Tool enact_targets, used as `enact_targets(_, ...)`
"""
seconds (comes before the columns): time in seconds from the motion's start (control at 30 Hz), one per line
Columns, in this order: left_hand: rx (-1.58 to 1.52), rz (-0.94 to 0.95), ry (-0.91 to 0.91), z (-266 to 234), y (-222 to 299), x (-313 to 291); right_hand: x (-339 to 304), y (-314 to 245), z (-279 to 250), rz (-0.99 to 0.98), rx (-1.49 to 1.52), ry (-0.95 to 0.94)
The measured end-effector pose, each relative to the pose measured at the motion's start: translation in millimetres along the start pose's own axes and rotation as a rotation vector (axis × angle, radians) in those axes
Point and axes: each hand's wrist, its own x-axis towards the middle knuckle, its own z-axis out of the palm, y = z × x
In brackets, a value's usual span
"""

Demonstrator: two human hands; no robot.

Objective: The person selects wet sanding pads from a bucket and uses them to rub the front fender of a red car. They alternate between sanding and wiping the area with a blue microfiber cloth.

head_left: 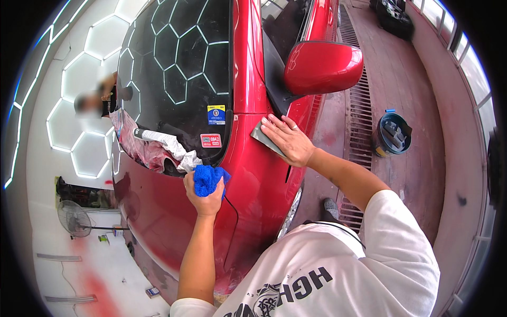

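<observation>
A red car fills the middle, its fender directly under my arms. My right hand lies with fingers stretched forward over a grey sheet that looks like sandpaper, pressing it to the fender below the windshield corner. Bunched in my closed left hand is a fluffy blue cloth, held at the windshield's lower edge. Crumpled white and red-stained masking sheet lies along the base of the windshield, beside that cloth. Two stickers mark the glass near its lower corner.
The red side mirror juts out beyond my right hand. A dark bucket with things inside stands on the floor at right, by a long drain grate. A fan stands at left. Across the car is another person; a tyre lies far right.
</observation>
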Motion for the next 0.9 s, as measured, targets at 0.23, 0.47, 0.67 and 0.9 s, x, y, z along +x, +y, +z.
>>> enact_targets(0.23,0.005,-0.048,0.012,1.5,-9.5,-6.3,43.4,28.8,-26.8,-0.284,-0.009,-0.141)
enact_targets(0.47,0.000,-0.079,-0.017,-1.7,1.6,-6.1,43.6,60.8,-15.6,-0.376,0.009,-0.164)
enact_targets(0.67,0.043,-0.088,-0.006,-0.3,8.3,-2.2,37.2,81.1,-27.7,-0.415,0.012,-0.176)
enact_targets(0.9,0.069,-0.064,-0.010,-1.8,7.0,-2.0,70.4,42.6,-32.4,-0.431,0.117,-0.135)
